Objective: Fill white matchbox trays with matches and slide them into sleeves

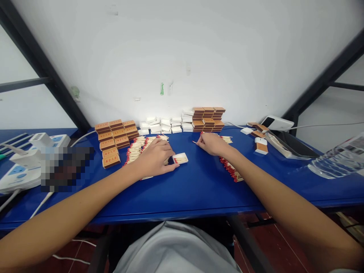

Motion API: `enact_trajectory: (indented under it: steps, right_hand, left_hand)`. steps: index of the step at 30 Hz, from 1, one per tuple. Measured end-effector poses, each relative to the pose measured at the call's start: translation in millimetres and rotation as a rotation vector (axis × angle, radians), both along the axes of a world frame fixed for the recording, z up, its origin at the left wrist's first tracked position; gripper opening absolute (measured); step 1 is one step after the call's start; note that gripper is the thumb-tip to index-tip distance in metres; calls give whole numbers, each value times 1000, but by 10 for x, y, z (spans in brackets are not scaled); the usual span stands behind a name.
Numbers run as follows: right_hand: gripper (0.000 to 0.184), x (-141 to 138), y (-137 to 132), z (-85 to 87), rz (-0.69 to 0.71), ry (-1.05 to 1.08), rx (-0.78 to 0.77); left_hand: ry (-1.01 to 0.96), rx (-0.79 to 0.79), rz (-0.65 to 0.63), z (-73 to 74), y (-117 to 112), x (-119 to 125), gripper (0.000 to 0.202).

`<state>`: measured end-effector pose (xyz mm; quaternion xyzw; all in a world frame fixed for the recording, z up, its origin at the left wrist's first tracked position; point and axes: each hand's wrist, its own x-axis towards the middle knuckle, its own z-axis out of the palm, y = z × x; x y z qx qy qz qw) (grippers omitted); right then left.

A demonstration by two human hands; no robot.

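Near the middle of the blue table, my left hand (159,157) grips the left end of a small white matchbox tray (184,156) between thumb and fingers. Several red-tipped matches (179,160) lie inside the tray. To the right, my right hand (210,144) is closed in a pinch on a match, whose red head (193,141) points left. Under and beside my left hand spreads a pile of loose matches (135,149). Another pile of matches (231,170) lies under my right wrist, partly hidden by the forearm.
Stacked brown matchboxes (115,136) stand at the left, more matchboxes (208,120) by the wall. White trays (160,125) are heaped between them. A power strip (17,172) lies far left; a white power bank (277,123) and a plastic bottle (330,163) are right.
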<state>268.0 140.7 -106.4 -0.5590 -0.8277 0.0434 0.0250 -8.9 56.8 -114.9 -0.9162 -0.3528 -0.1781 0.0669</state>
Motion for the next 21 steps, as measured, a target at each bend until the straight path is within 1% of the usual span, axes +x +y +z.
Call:
enact_trajectory:
  steps: [3, 6, 9, 12, 14, 18, 21]
  right_hand:
    - [34, 16, -7, 14, 27, -25, -9]
    - [28, 42, -11, 30, 70, 44, -10]
    - [23, 44, -58, 48, 190, 215, -3]
    - [26, -20, -179, 71, 335, 379, -4]
    - [28, -90, -285, 91, 409, 430, -23]
    - [24, -201, -464, 116, 534, 440, -72]
    - [22, -228, -526, 106, 566, 385, -89]
  left_hand:
    - [-1, 2, 0, -3, 0, -3, 37]
    - [2, 2, -1, 3, -4, -2, 38]
    - [7, -4, 4, 22, -15, 7, 38]
    - [14, -16, 12, 38, -26, 16, 38]
    - [19, -25, 16, 43, -28, 19, 38]
    - [11, -32, 14, 39, -18, 15, 38]
    - [5, -24, 8, 29, -7, 7, 37]
